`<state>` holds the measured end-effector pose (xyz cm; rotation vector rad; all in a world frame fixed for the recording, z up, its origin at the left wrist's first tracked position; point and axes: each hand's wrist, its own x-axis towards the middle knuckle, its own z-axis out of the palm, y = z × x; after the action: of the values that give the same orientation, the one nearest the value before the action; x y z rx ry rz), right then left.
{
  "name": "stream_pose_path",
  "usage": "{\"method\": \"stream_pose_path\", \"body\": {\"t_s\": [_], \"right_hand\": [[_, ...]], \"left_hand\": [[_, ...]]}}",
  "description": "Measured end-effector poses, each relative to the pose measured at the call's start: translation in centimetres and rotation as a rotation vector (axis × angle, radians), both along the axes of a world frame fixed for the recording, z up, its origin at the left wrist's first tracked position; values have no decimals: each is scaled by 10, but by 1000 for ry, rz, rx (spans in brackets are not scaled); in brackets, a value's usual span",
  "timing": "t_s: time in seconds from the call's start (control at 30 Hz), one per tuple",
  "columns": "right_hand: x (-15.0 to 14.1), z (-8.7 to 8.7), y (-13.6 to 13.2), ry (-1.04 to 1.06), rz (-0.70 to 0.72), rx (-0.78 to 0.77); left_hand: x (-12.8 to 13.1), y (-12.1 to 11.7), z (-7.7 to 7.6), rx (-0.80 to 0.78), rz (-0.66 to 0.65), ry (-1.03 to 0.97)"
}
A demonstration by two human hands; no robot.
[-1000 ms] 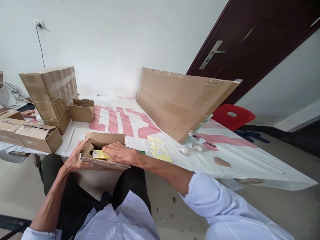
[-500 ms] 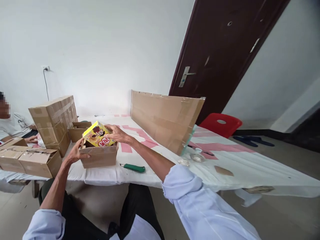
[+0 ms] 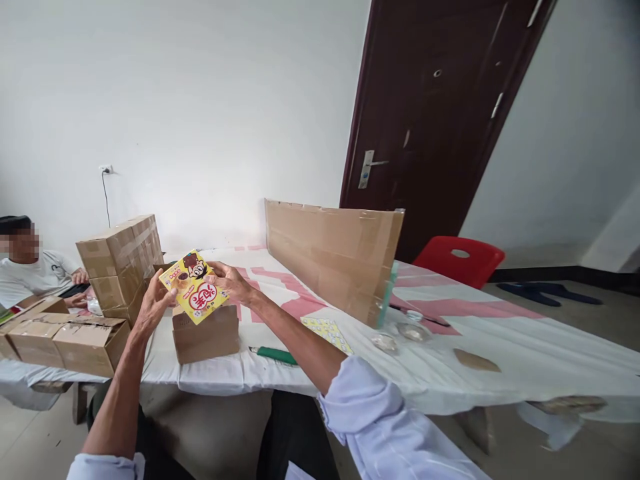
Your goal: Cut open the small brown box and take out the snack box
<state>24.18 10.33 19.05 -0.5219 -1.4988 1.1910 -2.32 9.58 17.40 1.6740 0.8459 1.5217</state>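
Observation:
Both my hands hold a yellow printed snack box point(image 3: 193, 288) with a cartoon figure and red lettering on its face. My left hand point(image 3: 159, 300) grips its left edge, thumb on the front. My right hand point(image 3: 227, 281) has hold of the upper right side. The box is tilted above an open cardboard carton point(image 3: 206, 335), whose inside is mostly hidden. To the right of the carton lies a green utility knife point(image 3: 274, 355), partly behind my right forearm. A yellow-and-white patterned sheet point(image 3: 327, 331) rests on the table past that forearm.
Taped cartons point(image 3: 117, 263) are stacked at the left, with open cartons point(image 3: 83, 341) in front. A person point(image 3: 35, 270) sits beyond them. A large cardboard panel point(image 3: 333, 257) stands across the table point(image 3: 420, 373). Beyond the table is a red chair point(image 3: 457, 260).
The snack box has risen out of the carton and turned its front toward me. My left hand has left the carton for the box. The patterned sheet now shows, and the view has shifted.

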Motion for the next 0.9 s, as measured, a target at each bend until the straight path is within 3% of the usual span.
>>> {"method": "stream_pose_path", "body": {"t_s": [0.13,0.27,0.47,0.57,0.7,0.9], "right_hand": [[-11,9,-3,7,-50,-20],[-9,11,-6,32,-164,-32],[7,24,-1,-60,-23,-86],[7,27,3,-94,-61,-114],[-17,7,0,56,-298,-69],[-54,-48,-7,-12,-354,29]], "left_hand": [[23,-6,24,-55,73,-218],[32,-15,24,-62,145,-490],[12,-36,14,-253,62,-311],[7,-42,10,-273,48,-236],[22,-40,-2,-245,96,-222],[38,-26,-24,-241,218,-261]]}}
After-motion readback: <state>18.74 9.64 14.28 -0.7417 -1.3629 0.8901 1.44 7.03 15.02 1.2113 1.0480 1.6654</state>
